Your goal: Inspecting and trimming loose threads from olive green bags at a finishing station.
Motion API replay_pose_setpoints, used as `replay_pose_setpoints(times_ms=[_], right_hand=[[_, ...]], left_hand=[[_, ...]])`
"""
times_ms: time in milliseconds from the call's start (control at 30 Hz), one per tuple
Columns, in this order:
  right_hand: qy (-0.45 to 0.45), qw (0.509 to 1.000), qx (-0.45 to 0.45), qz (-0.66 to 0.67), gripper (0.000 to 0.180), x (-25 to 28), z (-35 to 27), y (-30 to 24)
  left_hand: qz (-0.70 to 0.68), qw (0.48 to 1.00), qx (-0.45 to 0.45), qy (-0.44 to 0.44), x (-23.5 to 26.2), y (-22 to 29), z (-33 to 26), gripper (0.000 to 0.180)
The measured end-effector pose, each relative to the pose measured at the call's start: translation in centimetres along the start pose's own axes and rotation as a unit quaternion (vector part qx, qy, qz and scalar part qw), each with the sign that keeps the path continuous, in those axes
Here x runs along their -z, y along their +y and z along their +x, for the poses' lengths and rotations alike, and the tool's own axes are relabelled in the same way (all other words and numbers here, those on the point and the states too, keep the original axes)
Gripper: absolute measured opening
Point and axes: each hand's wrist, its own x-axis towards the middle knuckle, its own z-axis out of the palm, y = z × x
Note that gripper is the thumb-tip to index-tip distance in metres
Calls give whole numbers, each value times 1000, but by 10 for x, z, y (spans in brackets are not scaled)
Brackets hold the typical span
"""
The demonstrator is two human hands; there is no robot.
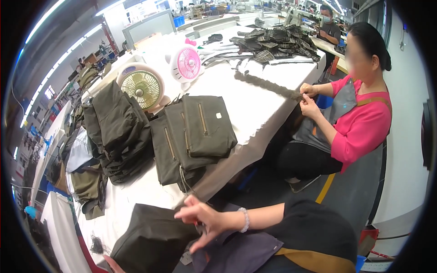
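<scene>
A dark olive cloth piece (pixel 152 236) lies bunched at the table's near edge, in front of me. At its lower left, only a finger or so of my left hand (pixel 113 264) shows against the cloth; the rest is hidden. Over its right side is my right hand (pixel 207 222), with a beaded bracelet at the wrist. The thumb and index finger are apart, and something small, dark and reddish sits in the palm, too hidden to name. Just beyond lie stacked olive garments (pixel 193 127) with zippers, cords hanging toward my right hand.
Another olive garment pile (pixel 120 132) stands at left, beside a green-grilled fan (pixel 141 88) and a pink fan (pixel 188 63). Dark plaid pieces (pixel 277 43) are heaped at the far end. Across the corner, a seated person in pink (pixel 364 118) handles a fuzzy strip (pixel 266 85). Loose threads (pixel 96 245) lie near left.
</scene>
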Motion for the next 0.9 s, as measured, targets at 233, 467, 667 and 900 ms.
replay_pose_setpoints(times_ms=[233, 467, 667, 900], right_hand=[[-40, 998, -24, 50, 75, -31, -45, 13], [-5, 976, -150, 159, 62, -22, -7, -7], [43, 913, -279, 294, 54, -7, 19, 8], [108, 916, -246, 299, 47, -14, 68, 16]], left_hand=[[-115, 989, 37, -81, 12, 26, 18, 61], [-179, 970, 98, -131, 79, 11, -9, 95], [50, 988, 140, -36, 79, -62, -47, 51], [264, 936, 230, 34, 22, -81, -61, 21]])
